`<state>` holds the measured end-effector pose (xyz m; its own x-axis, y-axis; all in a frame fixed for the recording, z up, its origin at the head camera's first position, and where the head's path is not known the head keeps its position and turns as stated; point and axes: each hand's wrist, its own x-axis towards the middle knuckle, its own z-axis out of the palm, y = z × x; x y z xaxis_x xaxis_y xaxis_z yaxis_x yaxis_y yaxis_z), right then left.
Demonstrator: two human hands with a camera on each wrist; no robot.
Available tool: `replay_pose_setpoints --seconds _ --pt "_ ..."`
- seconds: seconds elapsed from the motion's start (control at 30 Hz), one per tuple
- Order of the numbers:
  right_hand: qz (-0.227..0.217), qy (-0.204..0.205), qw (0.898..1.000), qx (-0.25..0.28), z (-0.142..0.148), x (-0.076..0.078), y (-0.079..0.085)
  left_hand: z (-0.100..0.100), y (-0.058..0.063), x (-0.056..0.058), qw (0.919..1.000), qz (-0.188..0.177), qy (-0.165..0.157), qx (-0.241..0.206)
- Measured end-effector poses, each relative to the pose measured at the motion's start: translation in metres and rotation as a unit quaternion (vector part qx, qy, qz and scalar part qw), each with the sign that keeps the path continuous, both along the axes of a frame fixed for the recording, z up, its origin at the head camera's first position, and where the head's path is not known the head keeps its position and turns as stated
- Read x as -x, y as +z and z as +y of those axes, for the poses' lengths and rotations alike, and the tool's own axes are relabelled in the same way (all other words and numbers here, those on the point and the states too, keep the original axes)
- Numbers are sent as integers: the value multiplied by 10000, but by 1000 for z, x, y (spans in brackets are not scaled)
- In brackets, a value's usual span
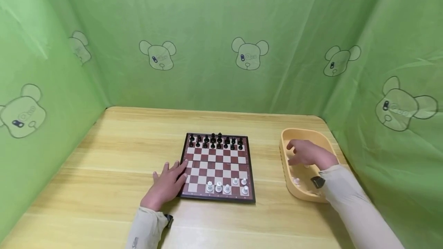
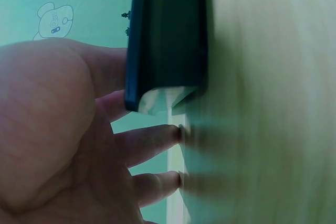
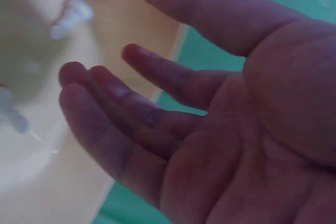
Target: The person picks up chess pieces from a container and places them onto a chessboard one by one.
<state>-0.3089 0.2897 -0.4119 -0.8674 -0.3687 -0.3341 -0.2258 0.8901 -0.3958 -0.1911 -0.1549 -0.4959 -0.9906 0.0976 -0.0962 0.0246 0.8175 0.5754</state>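
Observation:
A chessboard (image 1: 217,168) lies on the table, its black chess pieces (image 1: 212,141) lined up in two rows along the far side. Several white chess pieces (image 1: 219,187) stand toward the near right. My left hand (image 1: 167,185) rests at the board's left edge, thumb side over the rim, other fingers on the table. Over the orange tray (image 1: 290,187) hovers my right hand (image 1: 308,153), fingers bent loosely and nothing between them. In the right wrist view, a white piece (image 3: 72,18) lies in the tray, apart from the fingers. Another white piece (image 1: 296,181) shows in the tray's near part.
The wooden table (image 1: 138,141) spreads around the board and tray. Green curtains (image 1: 207,18) with bear-head prints enclose the back and both sides. The tray has raised walls and stands near the right-hand curtain.

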Motion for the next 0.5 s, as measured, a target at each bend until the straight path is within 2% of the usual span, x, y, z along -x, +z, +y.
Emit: replay_pose_setpoints --seconds 0.1,0.2,0.33,0.5 --pt "-224 47 9997 60 2 10 -13 -1 1 0 10000 26 13 -9" --pt "-279 71 9990 356 6 18 -28 -1 1 0 10000 13 0 -18" --pt "104 327 9976 600 7 24 -40 -2 1 0 10000 27 -14 -5" --pt "353 465 9970 507 4 26 -41 -3 1 1 10000 76 -24 -24"
